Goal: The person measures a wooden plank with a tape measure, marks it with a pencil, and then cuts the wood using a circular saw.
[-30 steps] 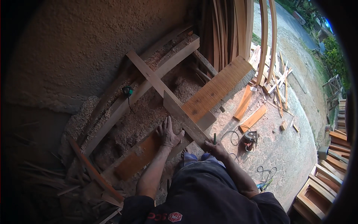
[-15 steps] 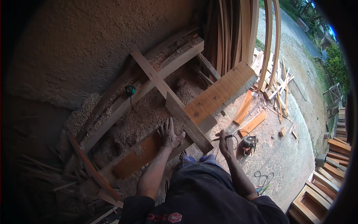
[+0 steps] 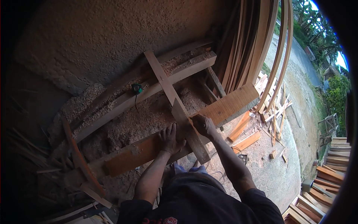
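Note:
A narrow wooden strip (image 3: 166,86) lies slantwise across a wide orange plank (image 3: 227,106) and a long pale beam (image 3: 123,104). My left hand (image 3: 170,139) presses flat on the plank, fingers spread, right beside the strip. My right hand (image 3: 203,125) sits on the other side of the strip where it crosses the plank. Its fingers are curled around the strip's edge. Whether it also holds a small tool is hidden.
Sawdust (image 3: 141,123) covers the bench, and a green tape measure (image 3: 137,88) lies on the beam. Long curved wooden strips (image 3: 278,56) lean at the right. Offcuts (image 3: 246,142) and a power tool (image 3: 242,158) lie on the ground. Wooden pieces (image 3: 328,186) are stacked at lower right.
My right hand has come up from beside the plank's near edge onto the strip at the crossing. My left hand has stayed flat on the plank. The view has shifted a little.

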Demonstrator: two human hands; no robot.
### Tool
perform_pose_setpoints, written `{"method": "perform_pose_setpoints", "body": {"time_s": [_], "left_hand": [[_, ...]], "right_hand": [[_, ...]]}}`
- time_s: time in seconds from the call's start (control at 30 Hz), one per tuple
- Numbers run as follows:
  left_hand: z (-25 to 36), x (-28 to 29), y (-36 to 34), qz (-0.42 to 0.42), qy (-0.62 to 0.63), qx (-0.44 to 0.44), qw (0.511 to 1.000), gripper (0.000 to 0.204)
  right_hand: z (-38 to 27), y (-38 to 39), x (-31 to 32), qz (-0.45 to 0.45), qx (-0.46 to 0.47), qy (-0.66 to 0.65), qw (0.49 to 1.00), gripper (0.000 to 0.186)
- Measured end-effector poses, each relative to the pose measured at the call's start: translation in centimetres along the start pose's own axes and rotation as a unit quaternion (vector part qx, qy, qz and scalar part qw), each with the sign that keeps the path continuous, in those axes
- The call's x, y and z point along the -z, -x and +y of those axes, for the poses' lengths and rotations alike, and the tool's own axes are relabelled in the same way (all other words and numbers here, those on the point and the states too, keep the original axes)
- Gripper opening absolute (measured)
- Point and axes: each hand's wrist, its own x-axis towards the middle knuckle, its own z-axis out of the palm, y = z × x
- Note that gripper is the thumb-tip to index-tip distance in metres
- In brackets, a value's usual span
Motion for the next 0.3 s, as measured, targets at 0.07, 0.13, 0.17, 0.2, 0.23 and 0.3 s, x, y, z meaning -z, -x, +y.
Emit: {"method": "perform_pose_setpoints", "body": {"time_s": [0.07, 0.13, 0.17, 0.2, 0.23, 0.3], "left_hand": [[-0.1, -0.1, 0.1, 0.007, 0.007, -0.001, 1.0, 0.104], [-0.2, -0.2, 0.0, 0.003, 0.019, 0.002, 1.0, 0.104], [-0.2, -0.1, 0.0, 0.003, 0.02, 0.0, 1.0, 0.104], [-0.2, -0.1, 0.0, 0.002, 0.021, -0.001, 1.0, 0.104], [-0.2, 0.0, 0.0, 0.002, 0.023, -0.003, 1.0, 0.105], [-0.5, -0.1, 0.1, -0.033, 0.023, 0.005, 0.999, 0.11]], "right_hand": [[0.3, -0.4, 0.1, -0.038, 0.016, -0.006, 0.999, 0.019], [0.4, -0.8, 0.2, -0.059, 0.021, -0.005, 0.998, 0.021], [0.7, -0.9, 0.2, -0.065, 0.029, -0.007, 0.997, 0.021], [0.9, -1.2, 0.2, -0.07, 0.037, -0.01, 0.997, 0.021], [1.2, -1.4, 0.3, -0.076, 0.045, -0.013, 0.996, 0.021], [1.7, -1.9, 0.2, -0.096, 0.054, 0.004, 0.994, 0.022]]}}
